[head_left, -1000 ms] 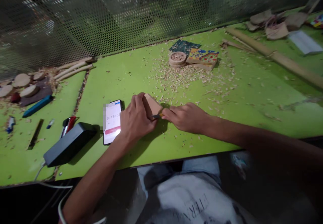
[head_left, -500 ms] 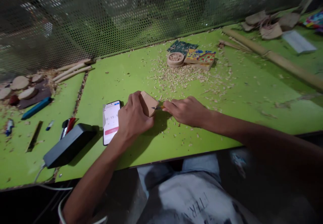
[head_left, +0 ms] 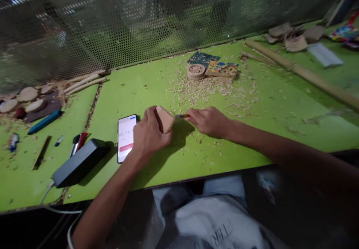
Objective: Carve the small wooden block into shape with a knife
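1. The wooden block [head_left: 165,119] is between my two hands over the near half of the green table [head_left: 134,88], its pale flat face turned up and tilted toward the right; I cannot tell whether its underside touches the tabletop.
2. My left hand [head_left: 150,131] grips it from the left; the fingers curl over its far left side, the thumb lies along the near side, and the back of the hand faces up.
3. My right hand [head_left: 209,121] is closed in a fist round the handle of a small knife [head_left: 181,116]; most of the handle is hidden in my fingers, and the blade points left, its tip just beside the block's right corner; whether they touch I cannot tell.
4. My left forearm slants up from the lower left; my right forearm reaches in from the right edge, nearly level, knuckles up.
5. A phone [head_left: 125,138] with a lit screen lies just left of my left hand, its right side partly covered by it; beyond it, nearer the edge, is a dark box [head_left: 80,163].
6. Farther off, wood shavings [head_left: 203,87] spread round a round wooden piece [head_left: 195,71] and a painted block [head_left: 222,70].
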A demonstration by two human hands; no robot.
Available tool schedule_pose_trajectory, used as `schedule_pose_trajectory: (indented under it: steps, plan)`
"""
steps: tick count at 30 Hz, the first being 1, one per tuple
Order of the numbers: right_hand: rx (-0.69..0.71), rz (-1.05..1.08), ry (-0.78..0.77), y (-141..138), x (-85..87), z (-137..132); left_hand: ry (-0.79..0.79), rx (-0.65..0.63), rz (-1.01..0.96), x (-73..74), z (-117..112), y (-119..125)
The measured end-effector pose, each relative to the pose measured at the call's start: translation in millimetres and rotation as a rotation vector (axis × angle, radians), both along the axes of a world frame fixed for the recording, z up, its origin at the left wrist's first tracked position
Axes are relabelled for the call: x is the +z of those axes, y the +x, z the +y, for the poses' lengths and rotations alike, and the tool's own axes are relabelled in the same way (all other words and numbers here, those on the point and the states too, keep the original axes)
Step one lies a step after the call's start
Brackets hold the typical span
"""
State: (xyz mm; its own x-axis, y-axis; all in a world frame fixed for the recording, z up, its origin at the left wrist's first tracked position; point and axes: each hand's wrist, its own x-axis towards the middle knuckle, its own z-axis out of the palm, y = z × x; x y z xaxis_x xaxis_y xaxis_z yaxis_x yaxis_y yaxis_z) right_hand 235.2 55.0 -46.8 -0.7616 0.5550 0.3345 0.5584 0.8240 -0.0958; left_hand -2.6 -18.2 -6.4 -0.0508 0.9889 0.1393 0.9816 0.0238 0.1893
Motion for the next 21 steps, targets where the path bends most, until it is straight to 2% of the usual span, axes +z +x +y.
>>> schedule_pose_trajectory:
  steps: [4,11,17,21]
  plan:
    - [0.126,0.012,0.039,-12,0.2,-23,-0.002,-0.026,-0.004,-2.9,0,2]
    - [0.141,-0.019,-0.033,-11,2.1,-19,0.005,-0.084,-0.028,-5.7,-2,7]
    - [0.19,-0.023,-0.042,-12,2.9,-27,0.047,-0.305,-0.129,-13.7,0,2]
    - [0.176,-0.015,-0.02,-13,3.4,-31,0.038,-0.263,-0.138,-15.4,-2,5]
